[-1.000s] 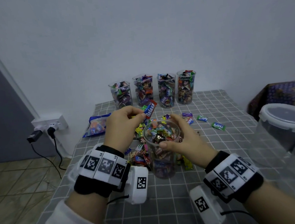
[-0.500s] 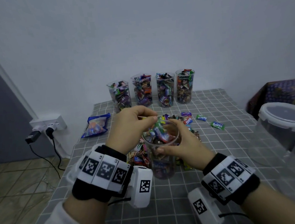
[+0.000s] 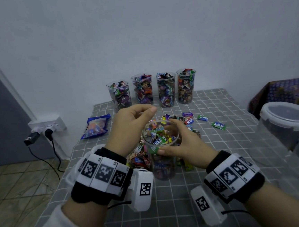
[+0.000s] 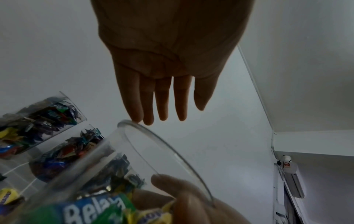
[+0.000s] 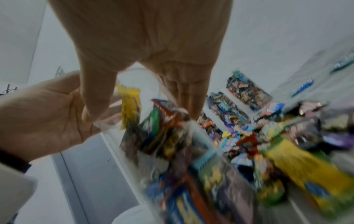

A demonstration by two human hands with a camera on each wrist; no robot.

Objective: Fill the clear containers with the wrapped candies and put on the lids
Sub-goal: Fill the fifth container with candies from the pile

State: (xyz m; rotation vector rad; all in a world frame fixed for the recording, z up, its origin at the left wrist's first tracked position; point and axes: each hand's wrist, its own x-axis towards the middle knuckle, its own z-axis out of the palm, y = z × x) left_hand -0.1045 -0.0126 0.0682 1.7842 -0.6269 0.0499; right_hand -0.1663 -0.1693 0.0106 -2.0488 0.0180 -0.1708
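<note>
On the grey checked table (image 3: 221,161) stand two lidded tubs (image 3: 286,119), then four filled cups (image 3: 150,91) by the wall. Your right hand (image 3: 184,144) grips a fifth cup (image 3: 161,148) of candies (image 3: 158,139). Your left hand (image 3: 130,126) hovers over it, fingers straight, released.

We saw a clear cup (image 3: 161,148) nearly full of wrapped candies (image 3: 158,136), upright on the bench, loose candies (image 3: 202,118) scattered behind, four filled cups (image 3: 152,90) along the wall.
</note>
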